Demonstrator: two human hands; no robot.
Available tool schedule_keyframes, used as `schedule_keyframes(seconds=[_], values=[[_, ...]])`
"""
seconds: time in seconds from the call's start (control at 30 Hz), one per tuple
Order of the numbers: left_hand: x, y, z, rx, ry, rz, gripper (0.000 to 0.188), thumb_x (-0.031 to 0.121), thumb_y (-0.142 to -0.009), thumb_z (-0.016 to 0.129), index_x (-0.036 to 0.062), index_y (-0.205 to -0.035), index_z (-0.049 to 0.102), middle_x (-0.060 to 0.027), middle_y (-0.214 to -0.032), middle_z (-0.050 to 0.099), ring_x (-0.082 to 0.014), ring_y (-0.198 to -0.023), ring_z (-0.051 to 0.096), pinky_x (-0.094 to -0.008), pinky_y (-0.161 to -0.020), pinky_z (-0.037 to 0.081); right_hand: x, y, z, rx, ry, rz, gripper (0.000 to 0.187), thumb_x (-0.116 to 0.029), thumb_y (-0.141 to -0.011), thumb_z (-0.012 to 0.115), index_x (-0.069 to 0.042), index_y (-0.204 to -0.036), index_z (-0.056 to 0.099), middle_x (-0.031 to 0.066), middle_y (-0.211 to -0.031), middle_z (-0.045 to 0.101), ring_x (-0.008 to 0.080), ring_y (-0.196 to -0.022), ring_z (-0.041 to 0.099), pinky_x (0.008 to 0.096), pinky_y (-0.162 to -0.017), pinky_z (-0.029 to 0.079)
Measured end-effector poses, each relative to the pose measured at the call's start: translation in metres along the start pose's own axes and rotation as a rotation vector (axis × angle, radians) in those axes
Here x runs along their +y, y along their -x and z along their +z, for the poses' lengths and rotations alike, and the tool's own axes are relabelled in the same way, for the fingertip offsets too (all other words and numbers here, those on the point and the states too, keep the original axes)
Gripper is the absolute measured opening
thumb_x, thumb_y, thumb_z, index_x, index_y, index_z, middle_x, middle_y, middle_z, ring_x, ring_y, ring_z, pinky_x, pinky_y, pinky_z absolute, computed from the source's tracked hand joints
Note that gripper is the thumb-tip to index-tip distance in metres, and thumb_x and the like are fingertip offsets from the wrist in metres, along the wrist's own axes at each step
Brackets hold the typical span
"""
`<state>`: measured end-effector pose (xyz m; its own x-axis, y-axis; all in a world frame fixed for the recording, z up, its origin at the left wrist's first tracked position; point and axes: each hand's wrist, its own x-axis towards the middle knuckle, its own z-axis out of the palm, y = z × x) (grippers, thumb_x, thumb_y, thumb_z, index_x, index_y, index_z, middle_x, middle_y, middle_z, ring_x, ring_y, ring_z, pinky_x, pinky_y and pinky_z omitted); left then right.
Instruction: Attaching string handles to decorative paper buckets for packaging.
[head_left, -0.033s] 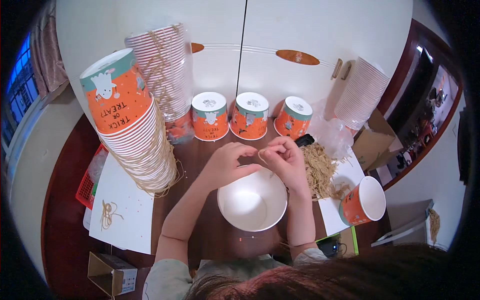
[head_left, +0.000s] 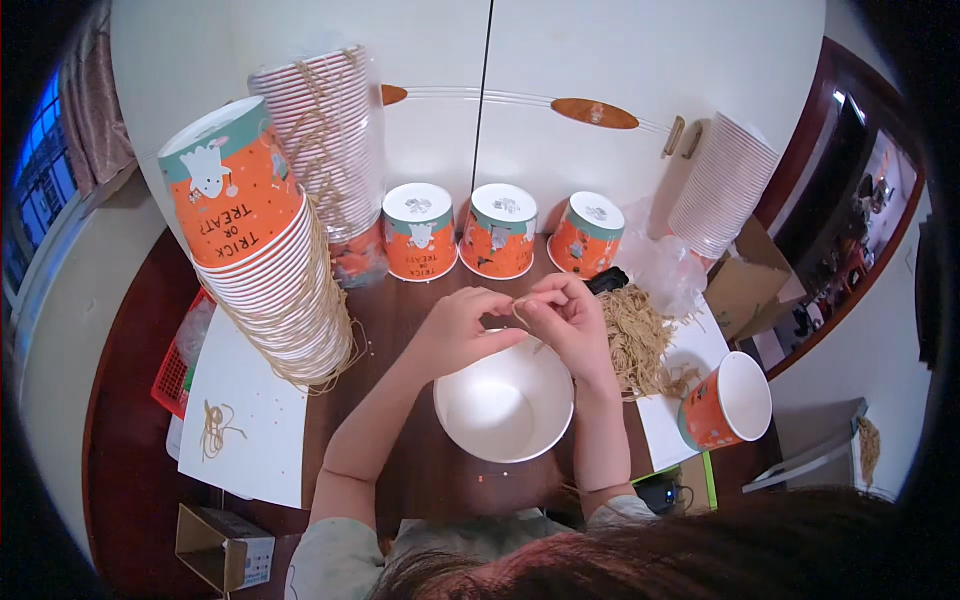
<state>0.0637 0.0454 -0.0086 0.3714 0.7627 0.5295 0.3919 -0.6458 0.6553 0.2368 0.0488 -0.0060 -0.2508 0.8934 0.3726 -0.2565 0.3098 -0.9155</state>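
Note:
A white-lined paper bucket (head_left: 503, 440) stands mouth up on the brown table in front of me. At its far rim my two hands meet with fingertips together. My right hand (head_left: 570, 325) is closed in a pinch on a thin beige cord (head_left: 521, 316), of which only a short bit shows. My left hand (head_left: 468, 325) has its thumb apart from the bent fingers, whose tips press near the same cord. Fingers partly hide the cord's ends. Beside my right wrist lies a heap of beige cords (head_left: 635, 340).
A tall stack of orange buckets (head_left: 235, 200) draped with cords stands left, a wrapped stack (head_left: 320, 140) behind it. Upturned buckets (head_left: 420, 235) line the back. An orange bucket (head_left: 705, 412) sits right on white paper. Loose cords (head_left: 218, 430) lie on the left sheet.
My hands have shifted very slightly to the left, fingertips still together. Nothing else has visibly moved.

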Motion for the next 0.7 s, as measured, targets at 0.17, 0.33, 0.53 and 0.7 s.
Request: schedule_keyframes(seconds=[0.17, 0.33, 0.53, 0.7], values=[[-0.009, -0.002, 0.021, 0.062, 0.281, -0.105, 0.012, 0.011, -0.075, 0.062, -0.0001, -0.079, 0.062, -0.0084, -0.072, 0.061, -0.0108, -0.062, 0.057, -0.0239, -0.056, 0.045, 0.012, -0.004, -0.004, 0.008, 0.131, -0.051, 0.011, 0.001, -0.082, 0.051, 0.0, -0.093, 0.048, 0.0043, -0.08, 0.057, 0.0081, -0.074, 0.055, 0.0199, -0.066, 0.045], [-0.019, -0.005, 0.001, 0.425, 0.093, -0.097, 0.007, 0.005, -0.077, 0.057, -0.0009, -0.08, 0.06, -0.0048, -0.073, 0.06, -0.0076, -0.062, 0.055, -0.0217, -0.054, 0.045, 0.005, -0.006, -0.025, -0.052, 0.23, 0.031, 0.01, -0.003, -0.084, 0.047, -0.004, -0.094, 0.049, -0.0004, -0.073, 0.051, 0.0024, -0.064, 0.046, 0.0162, -0.052, 0.037], [-0.044, -0.006, -0.036, 0.661, 0.184, -0.102, 0.007, 0.005, -0.08, 0.056, -0.0015, -0.081, 0.059, 0.0008, -0.069, 0.056, -0.0022, -0.058, 0.047, -0.0166, -0.052, 0.037, -0.001, -0.009, -0.064, 0.06, 0.84, -0.088, 0.008, -0.001, -0.08, 0.049, -0.002, -0.087, 0.052, 0.0025, -0.069, 0.053, 0.0099, -0.065, 0.05, 0.023, -0.059, 0.04], [-0.059, -0.005, -0.049, 0.721, 0.291, -0.146, 0.008, 0.005, -0.081, 0.054, -0.0011, -0.08, 0.059, 0.0024, -0.067, 0.056, -0.0016, -0.058, 0.046, -0.016, -0.054, 0.037, 0.018, -0.009, -0.102, -0.014, 1.306, 0.034, 0.012, -0.005, -0.074, 0.053, -0.004, -0.086, 0.057, 0.0097, -0.079, 0.058, 0.0253, -0.074, 0.056, 0.0343, -0.066, 0.044]])
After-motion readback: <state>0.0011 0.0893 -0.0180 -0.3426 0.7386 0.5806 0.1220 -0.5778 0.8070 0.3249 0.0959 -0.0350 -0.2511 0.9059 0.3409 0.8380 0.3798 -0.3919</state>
